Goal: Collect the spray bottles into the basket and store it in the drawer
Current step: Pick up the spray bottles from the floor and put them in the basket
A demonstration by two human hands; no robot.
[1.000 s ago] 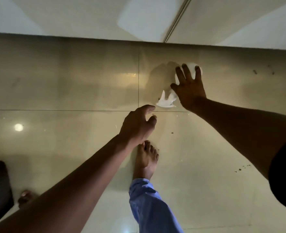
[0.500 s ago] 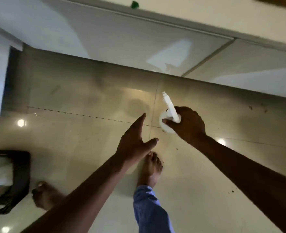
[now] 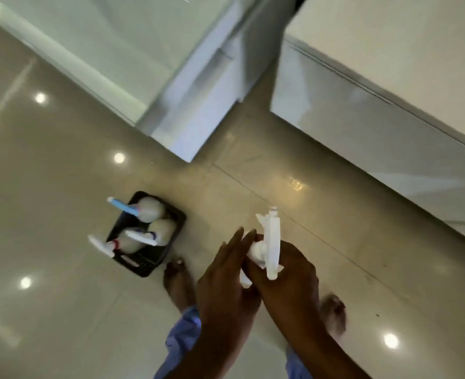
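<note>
A white spray bottle (image 3: 271,242) is held in front of me, its trigger head up and its body mostly hidden by my hands. My right hand (image 3: 288,280) is wrapped around its neck and body. My left hand (image 3: 226,277) is flat against the bottle's left side, fingers straight and touching it. A black basket (image 3: 144,262) stands on the floor to the left, near my left foot. Three white spray bottles (image 3: 150,209) with blue and white trigger heads lie in it.
White cabinet fronts (image 3: 362,113) run along the far right, and another white unit (image 3: 198,91) stands at the top centre with a narrow gap between them. The glossy beige tile floor (image 3: 62,173) spreads left. My bare feet (image 3: 178,283) stand below the hands.
My right hand lifted the white spray bottle from the floor and brought it in front of me. My left hand closed in against it. My view swung left, revealing the basket.
</note>
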